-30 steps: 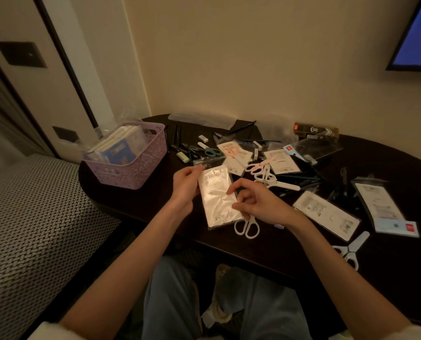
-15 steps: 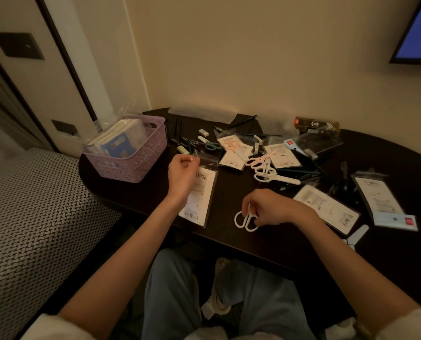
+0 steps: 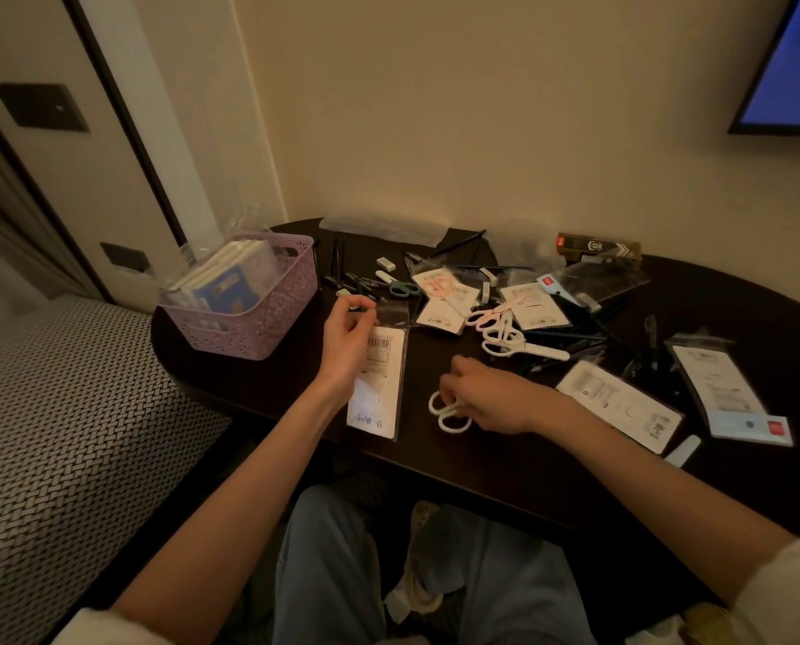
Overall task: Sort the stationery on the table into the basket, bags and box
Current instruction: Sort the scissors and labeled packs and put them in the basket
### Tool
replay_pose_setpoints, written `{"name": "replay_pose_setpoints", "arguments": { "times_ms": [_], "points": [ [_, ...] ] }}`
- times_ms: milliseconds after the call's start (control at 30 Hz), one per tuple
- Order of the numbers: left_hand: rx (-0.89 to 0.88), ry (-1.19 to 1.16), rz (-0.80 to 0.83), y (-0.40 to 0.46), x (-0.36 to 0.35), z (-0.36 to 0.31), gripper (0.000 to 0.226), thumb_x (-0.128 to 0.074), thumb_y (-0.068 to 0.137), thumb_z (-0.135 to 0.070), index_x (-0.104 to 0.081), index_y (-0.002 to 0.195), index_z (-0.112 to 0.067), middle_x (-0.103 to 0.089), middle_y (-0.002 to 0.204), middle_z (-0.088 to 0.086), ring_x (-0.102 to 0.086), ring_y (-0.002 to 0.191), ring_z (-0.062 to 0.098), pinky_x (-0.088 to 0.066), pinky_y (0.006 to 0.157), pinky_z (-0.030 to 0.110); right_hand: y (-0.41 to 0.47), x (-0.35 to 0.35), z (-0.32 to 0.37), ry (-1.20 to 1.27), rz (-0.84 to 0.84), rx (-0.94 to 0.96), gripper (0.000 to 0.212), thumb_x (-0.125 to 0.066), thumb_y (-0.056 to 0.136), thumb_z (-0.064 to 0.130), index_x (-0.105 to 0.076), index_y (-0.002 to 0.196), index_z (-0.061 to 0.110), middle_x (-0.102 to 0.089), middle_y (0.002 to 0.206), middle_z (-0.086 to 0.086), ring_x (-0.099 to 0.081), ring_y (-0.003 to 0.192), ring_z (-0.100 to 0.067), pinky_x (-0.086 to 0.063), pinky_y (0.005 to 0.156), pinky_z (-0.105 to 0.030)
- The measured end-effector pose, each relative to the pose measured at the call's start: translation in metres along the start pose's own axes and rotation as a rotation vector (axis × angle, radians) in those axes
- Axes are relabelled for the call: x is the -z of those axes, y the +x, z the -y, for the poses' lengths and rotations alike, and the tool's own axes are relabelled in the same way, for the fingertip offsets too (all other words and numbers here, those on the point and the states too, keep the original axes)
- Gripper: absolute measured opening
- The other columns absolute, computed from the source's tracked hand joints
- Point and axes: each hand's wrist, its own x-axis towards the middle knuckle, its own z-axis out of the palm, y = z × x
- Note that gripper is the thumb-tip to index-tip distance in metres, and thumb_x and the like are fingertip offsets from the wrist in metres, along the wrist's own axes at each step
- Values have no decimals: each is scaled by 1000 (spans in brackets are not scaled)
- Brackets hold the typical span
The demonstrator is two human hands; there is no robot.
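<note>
My left hand [image 3: 347, 339] pinches the top edge of a clear plastic bag [image 3: 379, 388] with a white barcode card inside; the bag lies flat on the dark table [image 3: 267, 384]. My right hand [image 3: 486, 395] grips white scissors [image 3: 447, 409] near the table's front edge, only their loop handles showing. A purple basket [image 3: 267, 318] with packets stands at the left end. More scissors [image 3: 509, 337], pens [image 3: 342, 277] and packaged cards lie scattered across the middle.
Two flat packets [image 3: 619, 405] [image 3: 724, 388] lie to the right of my right hand. A dark box [image 3: 598, 249] sits against the wall. A patterned seat [image 3: 62, 435] adjoins the table's left. My knees are under the front edge.
The bag has turned to its barcode side and shifted left under my left hand. My right hand left the bag and closed on the white scissors, drawing them slightly left.
</note>
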Motion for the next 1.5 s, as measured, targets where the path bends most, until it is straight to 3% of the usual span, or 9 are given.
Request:
{"name": "replay_pose_setpoints", "arguments": {
  "times_ms": [133, 367, 467, 533, 667, 833, 1033, 1233, 1500],
  "points": [
    [-40, 15, -4, 3, 1, -3, 17, -46, 99, -10, -61, 99, -18, -60, 94, -2, -59, 83, 8, -46, 70, 18, 3, 14, -6, 247, -312, -5, 14, -56, 93, 24, -55, 106, 19, -39, 117, 6, -45, 101, -7, -44, 90, -23],
    [-205, 88, -6, 2, 3, -8, 18, -47, 98, -10, -64, 101, -17, -62, 93, -6, -59, 76, -6, -47, 66, 8, 5, 43, -7, 887, -737, -118, 14, -60, 91, 10, -58, 104, 14, -62, 113, -1, -62, 97, -10, -54, 79, -24],
    [-212, 74, 0, 2, 4, -10, 20, -46, 99, -8, -63, 99, -18, -63, 97, -4, -62, 83, -1, -50, 68, 12, 1, 60, 1, 1101, -940, -75, 15, -65, 87, 6, -58, 91, 18, -65, 97, 4, -64, 84, -2, -52, 69, -15],
    [-202, 59, 3, 3, 4, -12, 20, -45, 99, -8, -62, 99, -19, -63, 100, -4, -63, 85, 0, -50, 69, 12, 3, 71, 5, 1137, -1024, -41, 20, -68, 84, 3, -54, 93, 14, -64, 91, 0, -65, 79, -4, -55, 73, -21],
    [-216, 66, 9, 4, 3, -15, 18, -47, 98, -7, -62, 101, -16, -64, 101, -5, -63, 88, 1, -51, 69, 11, 11, 87, 12, 1172, -1028, -20, 40, -68, 84, 3, -43, 114, 11, -67, 98, -17, -68, 84, -29, -58, 77, -34],
    [-257, 101, 28, 6, 5, -14, 18, -49, 97, -5, -63, 105, -13, -64, 100, -6, -62, 86, -8, -50, 71, 10, 21, 100, 19, 994, -1054, 60, 11, -63, 89, 5, -63, 100, 9, -59, 84, 1, -54, 66, -4, -44, 58, -14],
    [-286, 101, 25, 6, 8, -14, 15, -54, 94, -6, -64, 102, -15, -65, 103, -2, -64, 96, 6, -53, 80, 20, 27, 92, 28, 887, -918, 148, 15, -62, 90, 6, -59, 88, 21, -57, 75, 4, -56, 59, -4, -44, 55, -17],
    [-319, 87, 32, 6, 8, -15, 20, -53, 94, -2, -59, 96, -21, -63, 101, -1, -64, 96, 12, -54, 84, 26, 30, 91, 33, 827, -876, 175, 14, -61, 90, 8, -60, 91, 22, -58, 90, -2, -59, 73, -12, -46, 59, -15],
    [-274, -10, -18, 8, -5, -17, 21, -49, 95, -4, -51, 93, -24, -56, 98, -4, -56, 92, 9, -47, 81, 24, 32, 84, 35, 715, -895, 193, 12, -62, 90, 14, -60, 94, 26, -56, 94, 12, -60, 82, -19, -54, 69, -37]
  ]
}}
